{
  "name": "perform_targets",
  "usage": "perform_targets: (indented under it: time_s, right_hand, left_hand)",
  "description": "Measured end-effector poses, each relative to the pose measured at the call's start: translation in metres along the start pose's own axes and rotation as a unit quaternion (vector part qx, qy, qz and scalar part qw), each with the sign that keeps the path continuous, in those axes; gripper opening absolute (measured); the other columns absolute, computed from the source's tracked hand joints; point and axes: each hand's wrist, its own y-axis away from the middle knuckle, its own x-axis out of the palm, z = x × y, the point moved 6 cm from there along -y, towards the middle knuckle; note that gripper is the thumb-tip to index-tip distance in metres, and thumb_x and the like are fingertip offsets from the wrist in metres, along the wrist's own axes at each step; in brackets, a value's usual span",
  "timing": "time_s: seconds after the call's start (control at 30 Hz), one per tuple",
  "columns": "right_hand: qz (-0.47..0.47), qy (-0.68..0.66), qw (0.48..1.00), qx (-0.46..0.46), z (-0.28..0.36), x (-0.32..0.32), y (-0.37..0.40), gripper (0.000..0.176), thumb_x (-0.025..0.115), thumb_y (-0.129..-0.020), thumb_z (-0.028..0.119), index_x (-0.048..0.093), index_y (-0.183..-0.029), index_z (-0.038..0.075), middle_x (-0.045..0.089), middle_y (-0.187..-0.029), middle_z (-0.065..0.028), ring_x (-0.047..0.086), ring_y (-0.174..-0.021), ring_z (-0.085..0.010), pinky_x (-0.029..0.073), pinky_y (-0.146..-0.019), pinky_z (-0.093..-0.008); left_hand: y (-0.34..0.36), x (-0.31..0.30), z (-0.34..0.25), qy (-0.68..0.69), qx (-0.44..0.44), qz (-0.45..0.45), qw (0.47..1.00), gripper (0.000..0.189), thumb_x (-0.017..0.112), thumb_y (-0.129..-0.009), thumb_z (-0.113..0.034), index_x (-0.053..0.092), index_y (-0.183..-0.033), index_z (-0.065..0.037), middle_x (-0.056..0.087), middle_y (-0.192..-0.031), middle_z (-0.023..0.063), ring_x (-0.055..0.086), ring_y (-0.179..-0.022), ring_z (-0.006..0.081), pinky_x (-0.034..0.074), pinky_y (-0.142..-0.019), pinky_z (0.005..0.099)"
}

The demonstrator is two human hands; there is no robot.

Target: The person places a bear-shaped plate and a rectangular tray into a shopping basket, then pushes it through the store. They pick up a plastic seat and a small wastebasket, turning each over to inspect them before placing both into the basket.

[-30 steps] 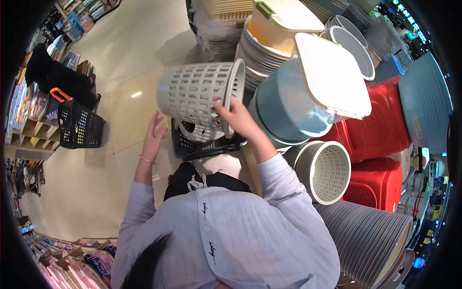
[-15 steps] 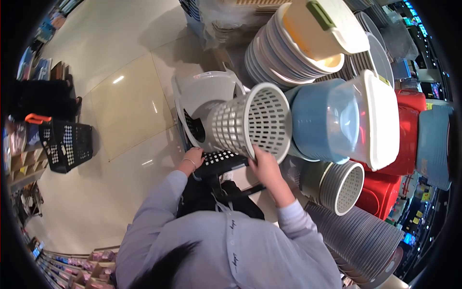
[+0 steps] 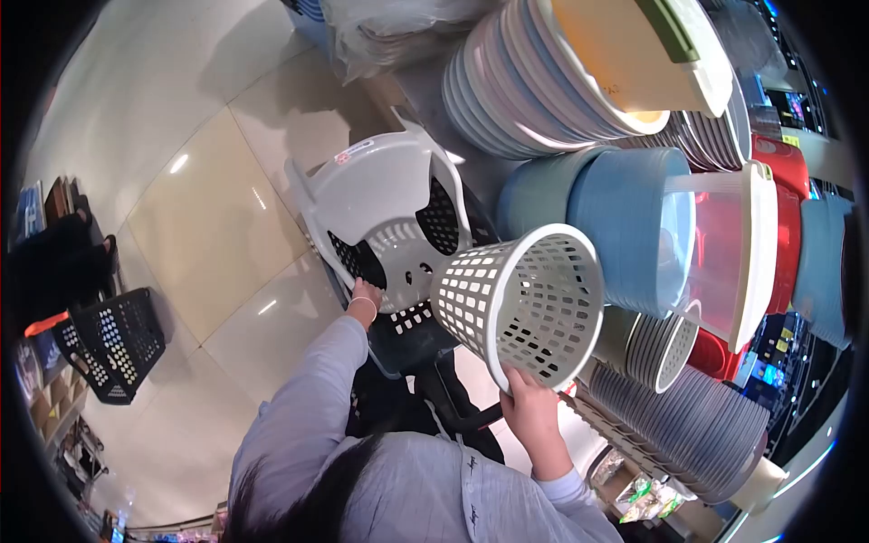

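Note:
My right hand (image 3: 532, 414) grips the near rim of a white slatted plastic basket (image 3: 462, 291), whose open mouth faces right and up. My left hand (image 3: 366, 297) is closed at the near left edge of a light grey plastic stool or chair (image 3: 376, 185); what its fingers hold is partly hidden. This grey piece sits over a black perforated shopping basket (image 3: 398, 348) in front of my body. The white basket's narrow end is beside the grey piece, and its wide end is near the stacked blue bins.
Stacked pale tubs (image 3: 507, 81), blue bins (image 3: 625, 217), red containers (image 3: 786, 244) and grey ribbed baskets (image 3: 679, 421) line the right side. Another black basket (image 3: 113, 344) with an orange handle is on the floor at left, beside a person in dark clothes (image 3: 54, 249).
The white basket has moved right and toward me in my right hand, uncovering more of the grey piece. My left hand remains by its edge. The view has shifted.

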Motion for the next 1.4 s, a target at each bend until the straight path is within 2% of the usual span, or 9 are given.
perform_targets:
  time_s: [0.2, 0.3, 0.37, 0.53, 0.73, 0.93, 1.1, 1.27, 1.4]
  right_hand:
    - [-0.044, -0.005, 0.999, 0.014, 0.007, -0.076, 0.059, 0.041, 0.058, -0.06, -0.001, 0.057, -0.099, 0.011, 0.062, -0.09, -0.0071, 0.06, -0.075, -0.0246, 0.048, -0.065, -0.0336]
    - [-0.058, 0.001, 0.998, 0.011, 0.013, -0.106, 0.087, 0.041, 0.058, -0.058, -0.001, 0.058, -0.097, 0.01, 0.062, -0.09, -0.0069, 0.06, -0.075, -0.0244, 0.048, -0.065, -0.0342]
    - [-0.057, 0.006, 0.998, 0.017, 0.012, -0.117, 0.099, 0.041, 0.059, -0.058, -0.001, 0.058, -0.098, 0.01, 0.062, -0.09, -0.0073, 0.06, -0.076, -0.0247, 0.048, -0.065, -0.0345]
    - [-0.055, 0.003, 0.998, -0.01, 0.01, -0.11, 0.094, 0.041, 0.059, -0.058, -0.001, 0.057, -0.097, 0.01, 0.062, -0.09, -0.007, 0.06, -0.078, -0.0242, 0.048, -0.066, -0.0338]
    - [-0.027, 0.005, 0.991, -0.131, 0.003, -0.024, 0.04, 0.027, 0.057, -0.068, 0.007, 0.056, -0.095, 0.01, 0.061, -0.083, -0.0059, 0.06, -0.072, -0.0246, 0.048, -0.063, -0.0338]
    - [0.109, 0.072, 0.967, -0.217, 0.029, 0.07, -0.027, 0.018, 0.051, -0.072, 0.008, 0.056, -0.089, 0.007, 0.061, -0.077, -0.0094, 0.061, -0.07, -0.0271, 0.05, -0.062, -0.0366]
    - [0.156, -0.001, 0.973, -0.17, 0.017, 0.133, -0.066, 0.015, 0.048, -0.074, 0.008, 0.057, -0.086, 0.005, 0.061, -0.077, -0.0131, 0.062, -0.072, -0.0299, 0.05, -0.065, -0.0405]
    - [0.245, 0.051, 0.964, -0.092, -0.01, 0.214, -0.122, 0.018, 0.048, -0.076, 0.01, 0.065, -0.082, 0.006, 0.062, -0.088, -0.0158, 0.061, -0.085, -0.0307, 0.049, -0.073, -0.0393]
    - [0.204, -0.025, 0.979, -0.015, -0.017, 0.271, -0.15, 0.017, 0.049, -0.074, 0.01, 0.065, -0.08, 0.006, 0.062, -0.083, -0.0177, 0.061, -0.081, -0.0326, 0.049, -0.072, -0.0423]
  left_hand:
    - [0.056, -0.057, 0.01, -0.013, 0.068, -0.057, 0.996, 0.024, 0.054, -0.074, -0.022, 0.058, -0.096, -0.013, 0.06, -0.093, 0.003, 0.055, -0.094, 0.0184, 0.032, -0.083, 0.0394]
    - [0.091, -0.077, 0.019, -0.019, 0.114, -0.147, 0.982, 0.019, 0.051, -0.076, -0.017, 0.06, -0.093, -0.016, 0.059, -0.088, 0.0006, 0.054, -0.092, 0.019, 0.032, -0.086, 0.0435]
    - [0.116, -0.1, 0.03, -0.01, 0.139, -0.283, 0.949, 0.021, 0.047, -0.077, -0.015, 0.059, -0.094, -0.016, 0.056, -0.086, 0.001, 0.054, -0.089, 0.0188, 0.031, -0.09, 0.0469]
    - [0.135, -0.128, 0.074, 0.049, 0.116, -0.389, 0.912, 0.021, 0.047, -0.075, -0.015, 0.057, -0.094, -0.018, 0.055, -0.088, -0.0003, 0.05, -0.094, 0.018, 0.026, -0.097, 0.0522]
    - [0.139, -0.157, 0.121, 0.137, 0.076, -0.378, 0.912, 0.03, 0.056, -0.066, -0.004, 0.056, -0.093, -0.016, 0.055, -0.092, 0.0015, 0.047, -0.099, 0.0207, 0.024, -0.098, 0.0545]
    - [0.128, -0.18, 0.148, 0.151, 0.064, -0.392, 0.905, 0.03, 0.055, -0.066, -0.002, 0.057, -0.093, -0.016, 0.056, -0.092, 0.0009, 0.048, -0.098, 0.021, 0.026, -0.098, 0.053]
    - [0.116, -0.205, 0.16, 0.194, 0.09, -0.371, 0.904, 0.03, 0.052, -0.071, 0.0, 0.057, -0.097, -0.014, 0.058, -0.096, 0.001, 0.05, -0.099, 0.0221, 0.027, -0.097, 0.0511]
    - [0.12, -0.21, 0.157, 0.19, 0.088, -0.322, 0.923, 0.031, 0.052, -0.071, 0.001, 0.056, -0.099, -0.013, 0.057, -0.099, 0.0022, 0.049, -0.102, 0.0225, 0.025, -0.099, 0.0498]
    - [0.129, -0.207, 0.154, 0.232, 0.109, -0.324, 0.911, 0.036, 0.053, -0.067, 0.004, 0.056, -0.1, -0.011, 0.057, -0.095, 0.0059, 0.049, -0.099, 0.0254, 0.02, -0.103, 0.0485]
